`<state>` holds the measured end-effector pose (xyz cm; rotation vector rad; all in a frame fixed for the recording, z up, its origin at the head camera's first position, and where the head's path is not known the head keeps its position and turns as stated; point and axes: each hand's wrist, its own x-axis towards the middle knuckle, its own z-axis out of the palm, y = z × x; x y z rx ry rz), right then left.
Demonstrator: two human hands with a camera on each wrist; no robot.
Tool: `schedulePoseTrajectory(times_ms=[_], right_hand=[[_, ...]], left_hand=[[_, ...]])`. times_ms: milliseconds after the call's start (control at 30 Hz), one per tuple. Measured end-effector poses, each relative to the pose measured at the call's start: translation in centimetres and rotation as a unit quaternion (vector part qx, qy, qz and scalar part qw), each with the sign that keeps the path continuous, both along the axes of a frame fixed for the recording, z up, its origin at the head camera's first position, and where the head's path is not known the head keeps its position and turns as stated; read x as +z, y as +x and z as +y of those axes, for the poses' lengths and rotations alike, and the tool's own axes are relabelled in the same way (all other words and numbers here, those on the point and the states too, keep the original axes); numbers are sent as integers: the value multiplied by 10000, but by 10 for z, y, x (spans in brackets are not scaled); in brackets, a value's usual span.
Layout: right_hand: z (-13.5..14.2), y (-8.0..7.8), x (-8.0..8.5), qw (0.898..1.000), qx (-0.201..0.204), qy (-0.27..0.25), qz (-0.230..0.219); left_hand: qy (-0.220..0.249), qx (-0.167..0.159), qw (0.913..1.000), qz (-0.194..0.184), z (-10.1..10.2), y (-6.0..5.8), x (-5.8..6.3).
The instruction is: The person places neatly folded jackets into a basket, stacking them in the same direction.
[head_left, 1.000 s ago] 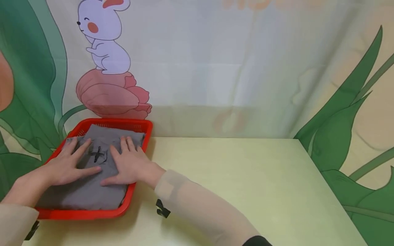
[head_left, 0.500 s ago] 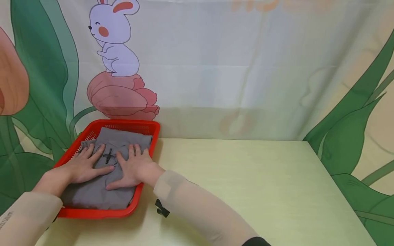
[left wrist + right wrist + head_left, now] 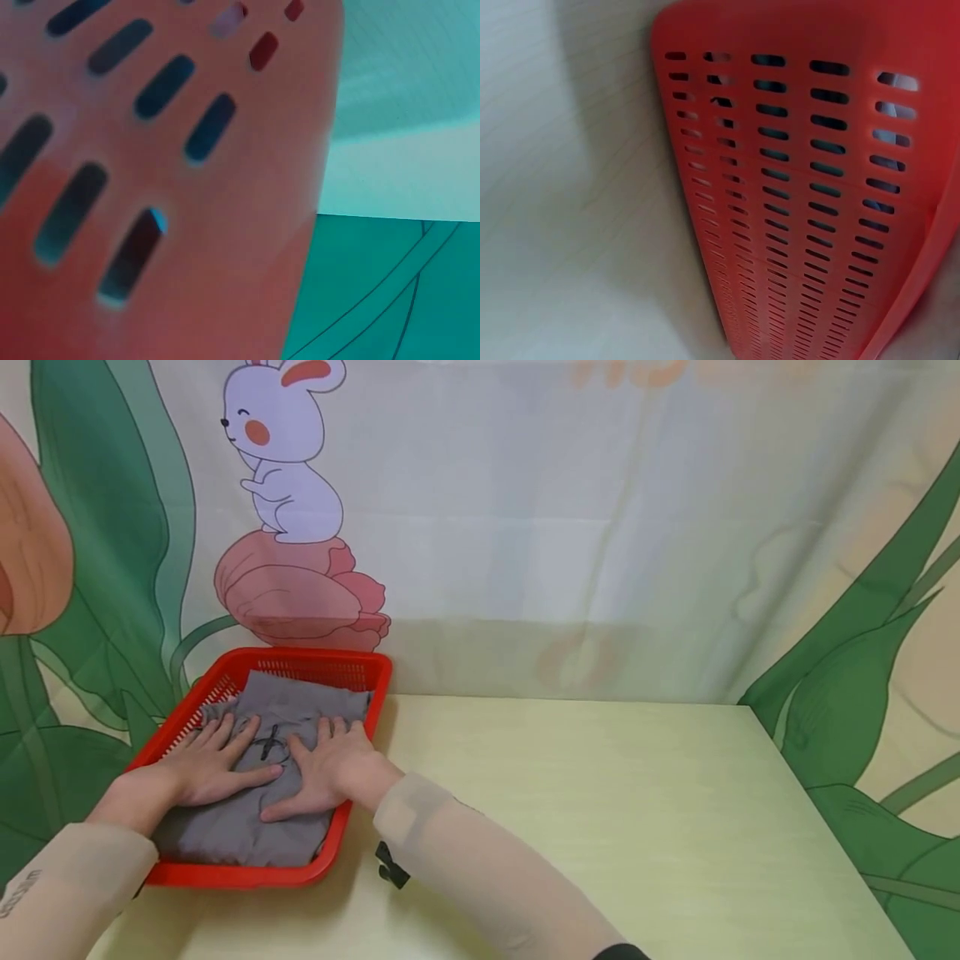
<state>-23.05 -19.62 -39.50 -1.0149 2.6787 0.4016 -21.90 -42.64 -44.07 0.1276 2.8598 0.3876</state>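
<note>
A folded grey garment (image 3: pixel 240 839) with a black cord-like detail (image 3: pixel 270 743) near its middle lies in a red plastic basket (image 3: pixel 232 877). My left hand (image 3: pixel 213 768) rests flat on the garment's left side, fingers spread. On its right side lies my right hand (image 3: pixel 333 772), palm down, thumb pointing left. Neither hand grips anything. Both wrist views look at the outside of the slotted basket: its wall (image 3: pixel 262 225) fills much of the left one, and a long side with a solid upper band (image 3: pixel 780 22) shows in the right one. The hands are hidden in the left wrist view.
The basket stands on a pale yellow table (image 3: pixel 570 810), at its left part. Behind the table hangs a curtain (image 3: pixel 480 527) printed with a rabbit, flowers and green leaves. My right forearm in a light sleeve (image 3: pixel 487 860) reaches across the table's front.
The head view has swung slightly left, so everything shows farther right. My left hand has shifted a little inward over the garment, nearer the right hand. In the last half second little differs.
</note>
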Motion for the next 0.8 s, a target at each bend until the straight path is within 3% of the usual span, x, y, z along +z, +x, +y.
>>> schedulePoseTrajectory(times_ms=[333, 500, 567, 667, 800], right_hand=[[2, -4, -2, 9997, 64, -190, -125], [9, -8, -5, 9950, 237, -962, 76], [13, -9, -7, 9882, 345, -1475, 226], [21, -9, -7, 9695, 497, -2329, 573], [32, -8, -6, 9456, 547, -2953, 1255]], left_hand=[[-105, 8, 9999, -85, 1, -1, 0], [-74, -73, 9998, 170, 7, 4, 11], [-141, -84, 9995, 272, 10, 6, 17], [-265, 7, 9988, 405, 15, 8, 27], [-408, 177, 9978, 490, 22, 15, 42]])
